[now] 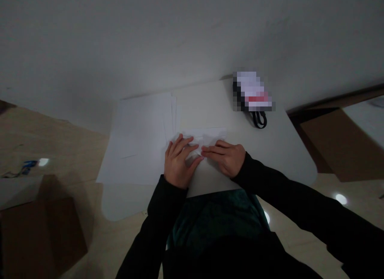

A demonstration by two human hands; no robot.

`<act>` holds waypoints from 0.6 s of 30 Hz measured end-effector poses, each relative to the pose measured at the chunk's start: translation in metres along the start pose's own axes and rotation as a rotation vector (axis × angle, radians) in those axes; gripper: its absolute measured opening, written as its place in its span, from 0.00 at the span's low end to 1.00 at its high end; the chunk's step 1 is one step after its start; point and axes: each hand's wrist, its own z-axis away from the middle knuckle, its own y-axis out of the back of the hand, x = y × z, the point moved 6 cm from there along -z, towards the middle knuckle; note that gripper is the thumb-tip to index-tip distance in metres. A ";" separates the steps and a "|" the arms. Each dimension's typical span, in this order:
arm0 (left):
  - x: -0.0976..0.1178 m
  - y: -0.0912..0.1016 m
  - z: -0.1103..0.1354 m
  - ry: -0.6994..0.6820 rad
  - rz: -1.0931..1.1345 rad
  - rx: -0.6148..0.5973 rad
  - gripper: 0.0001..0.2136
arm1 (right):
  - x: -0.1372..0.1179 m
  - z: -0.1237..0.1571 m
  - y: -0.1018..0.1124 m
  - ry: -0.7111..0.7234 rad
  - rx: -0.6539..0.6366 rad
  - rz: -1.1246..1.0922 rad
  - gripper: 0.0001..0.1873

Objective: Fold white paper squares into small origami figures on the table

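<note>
A white sheet of paper (214,132), with folds across it, lies flat on the white table. My left hand (179,161) rests on its left part, fingers spread and thumb reaching toward the paper's near point. From the other side my right hand (226,155) presses on the paper, its fingers held together and their tips at a fold close to my left thumb. Part of the folded paper is hidden beneath both hands. To the left, a stack of white paper sheets (138,139) spreads out and reaches past the table's left edge.
A blurred white-and-red item with a black strap (252,93) sits at the table's back right. A pale wall (180,43) borders the white table (270,151). Cardboard boxes stand on the floor at left (42,235) and right (345,147).
</note>
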 end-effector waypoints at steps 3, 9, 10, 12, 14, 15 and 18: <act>0.001 0.001 -0.001 0.023 -0.026 -0.025 0.14 | -0.001 0.000 0.003 0.001 0.037 0.019 0.20; 0.005 0.001 0.000 0.046 -0.039 -0.054 0.14 | -0.002 0.000 0.004 -0.003 0.065 0.003 0.20; 0.005 0.002 -0.001 0.050 -0.037 -0.056 0.14 | -0.002 0.000 0.003 -0.004 0.062 0.001 0.20; 0.005 0.002 -0.002 0.059 -0.033 -0.059 0.14 | -0.002 0.000 0.002 -0.006 0.058 0.003 0.20; 0.004 0.001 -0.003 0.069 -0.030 -0.065 0.14 | -0.002 0.001 0.002 -0.010 0.058 0.001 0.20; 0.004 0.001 -0.003 0.073 -0.031 -0.068 0.14 | -0.002 0.001 0.002 -0.016 0.059 -0.002 0.20; 0.003 0.000 -0.004 0.078 -0.050 -0.069 0.14 | -0.001 0.001 0.001 -0.016 0.045 -0.015 0.19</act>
